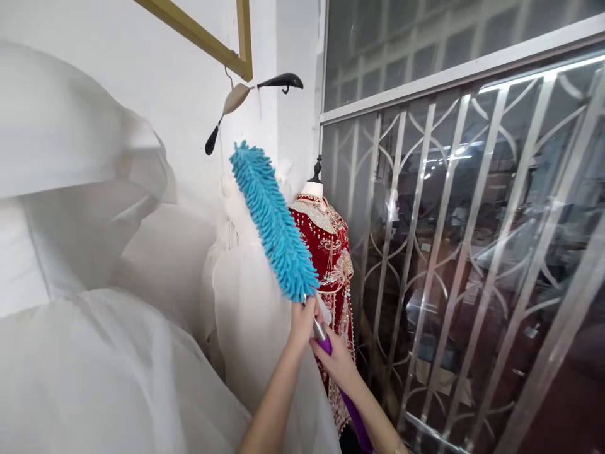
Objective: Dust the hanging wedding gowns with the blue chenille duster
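Currently Gripped Two-Handed: Blue Duster (276, 221), Raised at a Slant

Held up in front of a white gown (243, 284) and a red beaded garment (338, 268) on a dress form (313, 188). Leans up and toward the left of the view, with tip below a clothes hanger (236, 99). Overlaps both garments from this angle; cannot confirm contact with either.

Handling, as judged: appears light, though somewhat top-heavy. Soft and pliant at the thick strands (271, 205), likely to compress under slight pressure; stiff along the metal shaft (319, 329). Possibly slippery on bare metal, surer on the purple handle (324, 344). Not fragile, by appearance. Best taken by the handle, with a steadying hold on the shaft, clear of the strands.

Grip: firm by appearance, at two places. Left hand (303, 315) wrapped about the shaft, directly below the strands. Right hand (338, 360) lower, closed around the upper part of the handle, just beside the left. Exact finger placement partly hidden.

Pose: both forearms extended from the bottom of the view, converging at the shaft. Left forearm (276, 397) inclined slightly rightward; right forearm (373, 413) angled inward from lower right, beside the handle's lower length.
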A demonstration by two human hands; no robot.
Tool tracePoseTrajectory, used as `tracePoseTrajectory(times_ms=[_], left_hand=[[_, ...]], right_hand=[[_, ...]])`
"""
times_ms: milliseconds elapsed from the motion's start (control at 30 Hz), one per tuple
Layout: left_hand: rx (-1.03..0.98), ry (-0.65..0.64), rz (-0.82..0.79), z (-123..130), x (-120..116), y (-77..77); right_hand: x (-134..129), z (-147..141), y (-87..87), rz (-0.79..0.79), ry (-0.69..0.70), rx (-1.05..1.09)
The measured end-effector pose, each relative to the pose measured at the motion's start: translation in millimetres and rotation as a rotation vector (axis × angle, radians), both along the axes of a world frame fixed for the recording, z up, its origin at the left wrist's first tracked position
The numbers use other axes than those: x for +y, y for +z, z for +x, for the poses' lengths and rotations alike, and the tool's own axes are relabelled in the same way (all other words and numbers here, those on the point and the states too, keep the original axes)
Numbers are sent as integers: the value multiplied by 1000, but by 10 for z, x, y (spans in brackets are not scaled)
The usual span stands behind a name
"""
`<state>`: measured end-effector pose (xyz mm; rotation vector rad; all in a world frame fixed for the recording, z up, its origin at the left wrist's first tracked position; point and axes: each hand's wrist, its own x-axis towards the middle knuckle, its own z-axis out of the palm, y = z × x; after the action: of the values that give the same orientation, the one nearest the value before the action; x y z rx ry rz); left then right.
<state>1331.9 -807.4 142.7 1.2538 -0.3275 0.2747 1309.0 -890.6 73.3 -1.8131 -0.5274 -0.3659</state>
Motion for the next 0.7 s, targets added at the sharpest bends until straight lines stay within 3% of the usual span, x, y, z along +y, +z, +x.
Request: tracePoseTrajectory(times_ms=[133,200,267,333,433,500,567,700], left_hand=[[57,132,-11,-61,-55,-509],[67,191,-19,-150,-94,-632],[60,239,-20,-208,-170,-602],[43,258,0,-197,-281,-448],[29,237,55,-35,-464,-195],[48,241,72,123,-575,-172],[96,273,68,255,-685,-333],[244,293,72,324,-970,-1006]], right_hand=[[-94,87,-543,-49,76,34],[-165,79,-666,-73,134,34],[-259,89,-621,-66,195,29],[-359,146,-459,-30,244,24],[-477,311,-239,48,282,43],[-543,424,-250,99,282,83],[-628,483,-416,134,258,136],[-925,393,-981,163,163,245]])
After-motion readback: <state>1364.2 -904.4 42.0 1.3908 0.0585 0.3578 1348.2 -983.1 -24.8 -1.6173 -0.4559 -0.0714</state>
